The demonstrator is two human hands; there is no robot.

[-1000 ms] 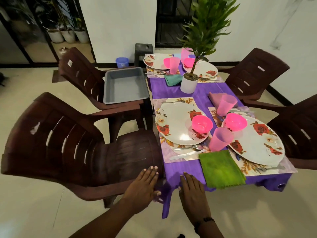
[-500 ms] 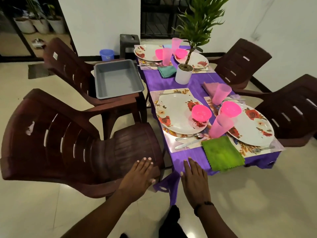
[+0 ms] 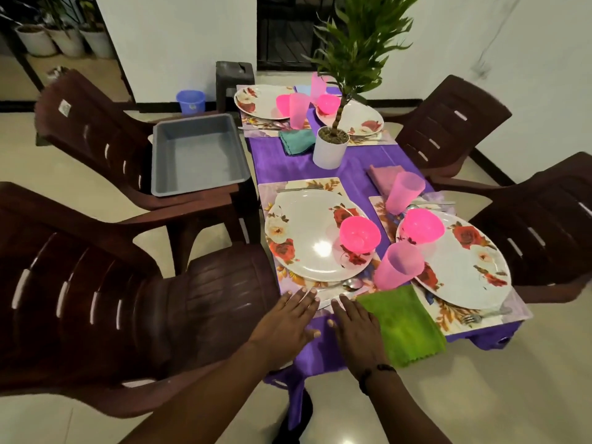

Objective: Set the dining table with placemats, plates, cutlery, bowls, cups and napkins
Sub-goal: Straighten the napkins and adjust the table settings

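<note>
Head view: both hands lie flat, fingers spread, holding nothing — left hand [image 3: 288,325] and right hand [image 3: 358,331] at the table's near edge. The fuzzy green napkin [image 3: 402,325] lies just right of the right hand, long axis running away; glossy floral plate [image 3: 315,235] ahead.

Home dining room: laid table [image 3: 288,168], chairs [image 3: 96,283]

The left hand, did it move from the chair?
Yes. The left hand was on the brown chair's seat edge before. It went forward and to the right onto the purple tablecloth, fingertips now at the near placemat.
</note>
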